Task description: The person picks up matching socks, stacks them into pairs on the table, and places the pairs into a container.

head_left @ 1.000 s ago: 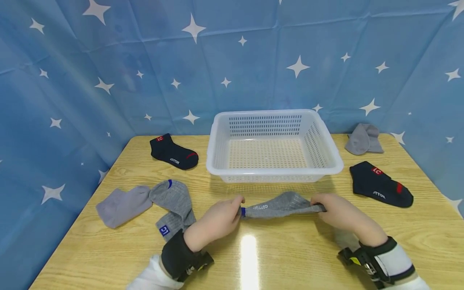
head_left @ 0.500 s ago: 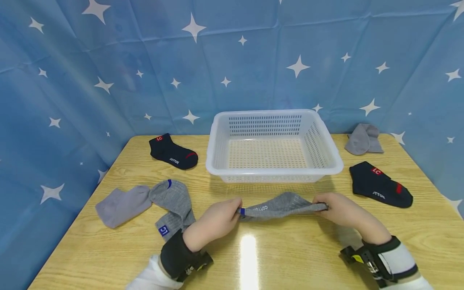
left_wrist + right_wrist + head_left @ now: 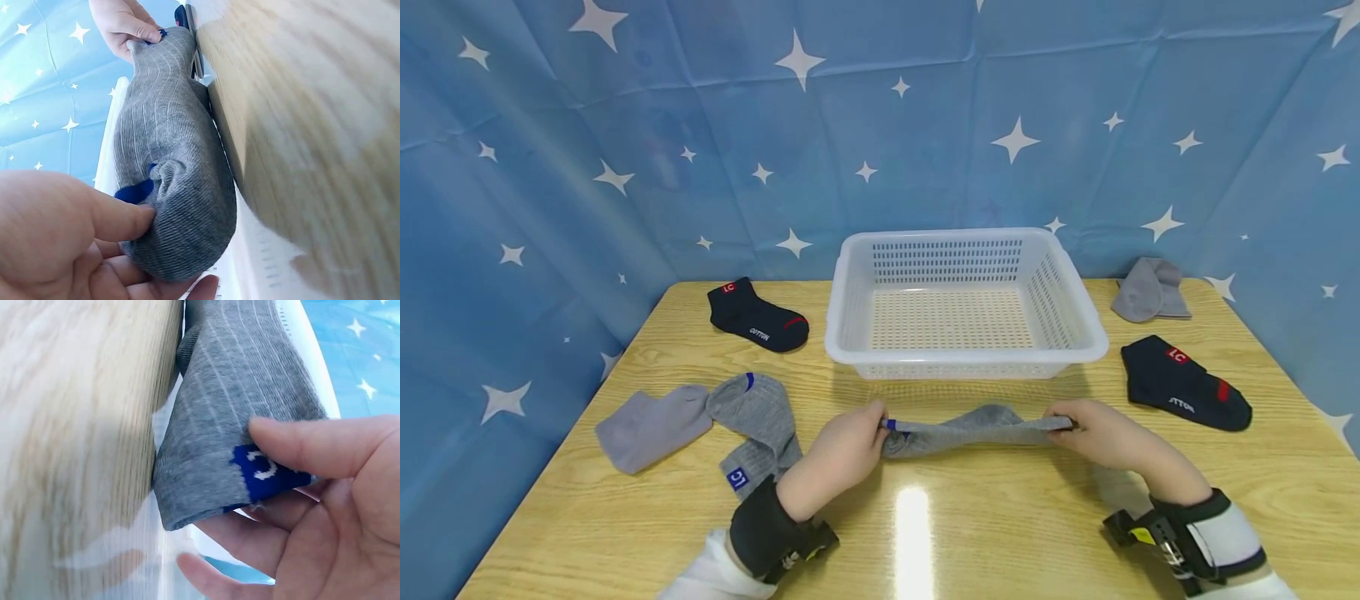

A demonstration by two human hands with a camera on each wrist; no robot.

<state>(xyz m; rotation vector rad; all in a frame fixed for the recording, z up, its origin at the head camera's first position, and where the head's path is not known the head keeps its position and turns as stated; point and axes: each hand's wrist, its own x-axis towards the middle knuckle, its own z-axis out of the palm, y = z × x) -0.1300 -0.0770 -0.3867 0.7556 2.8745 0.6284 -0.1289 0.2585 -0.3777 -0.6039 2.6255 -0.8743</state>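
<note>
Compared with half a second ago, the left hand (image 3: 842, 458) has drawn a little farther out from the right hand (image 3: 1108, 437), which stays about where it was. The held sock (image 3: 977, 427) has turned between them: the white lettering that faced the head camera is out of that view, and the span looks narrower and straighter. The white basket (image 3: 966, 357) beyond the grip and the socks around it lie as before.

Both grips are closed to a pinch. The left thumb presses the toe end beside a dark blue patch (image 3: 134, 192), with fingers underneath; the right thumb and fingers pinch the cuff at a blue label (image 3: 272, 472) with white lettering. The held sock runs from one grip to the other, over the table (image 3: 1000, 517). It is grey with pale lengthwise ribs, puckered next to the left thumb and rounded at the toe; the cuff lies flattened, one corner falling free of the right fingers.

Just beside the left grip, on its outer side, lies a second grey sock (image 3: 763, 408) with a similar blue label, bent over itself.
</note>
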